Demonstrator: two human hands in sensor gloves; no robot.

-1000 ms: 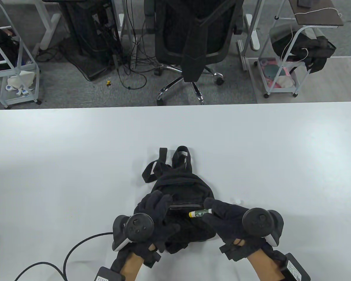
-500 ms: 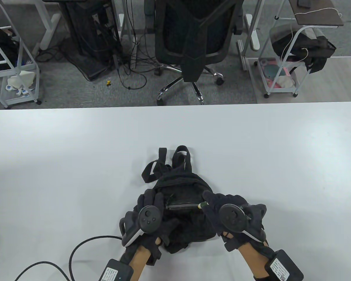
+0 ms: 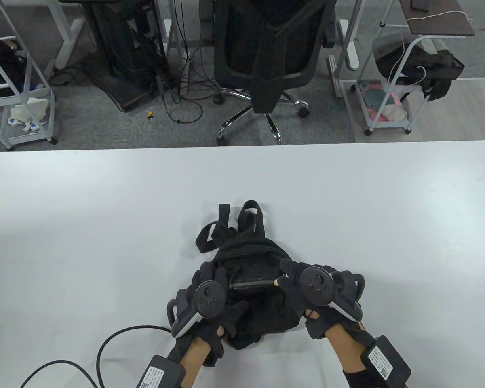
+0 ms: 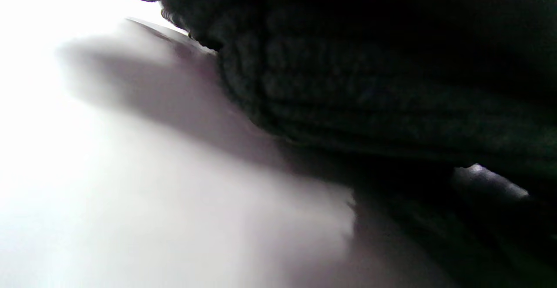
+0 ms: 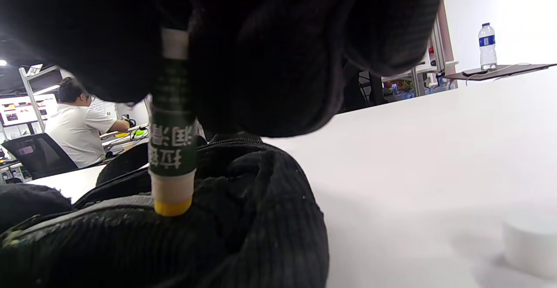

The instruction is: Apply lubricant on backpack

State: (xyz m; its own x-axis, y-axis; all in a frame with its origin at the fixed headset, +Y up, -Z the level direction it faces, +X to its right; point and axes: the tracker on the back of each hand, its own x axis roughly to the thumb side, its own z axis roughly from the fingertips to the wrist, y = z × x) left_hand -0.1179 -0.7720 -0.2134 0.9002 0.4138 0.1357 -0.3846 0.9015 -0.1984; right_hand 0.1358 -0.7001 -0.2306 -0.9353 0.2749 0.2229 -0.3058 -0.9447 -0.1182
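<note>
A small black corduroy backpack (image 3: 254,264) lies near the table's front edge, straps pointing away from me. My left hand (image 3: 210,283) presses on its left side beside the open zipper (image 3: 250,284). My right hand (image 3: 303,283) grips a green lubricant stick (image 5: 171,149) with a white and yellow tip. The tip touches the zipper line at its right end (image 5: 172,207). In the table view only the stick's tip (image 3: 275,282) shows past my fingers. The left wrist view shows only dark backpack fabric (image 4: 370,88) close up.
The stick's white cap (image 5: 528,246) stands on the table (image 3: 105,210) just right of the backpack. A black cable (image 3: 105,347) runs over the table at the front left. A black office chair (image 3: 266,52) and wire carts stand beyond the far edge.
Both hands have moved forward onto the backpack. My right hand has tipped the stick from lying flat to tip-down on the zipper's right end, so its body is now hidden in the table view.
</note>
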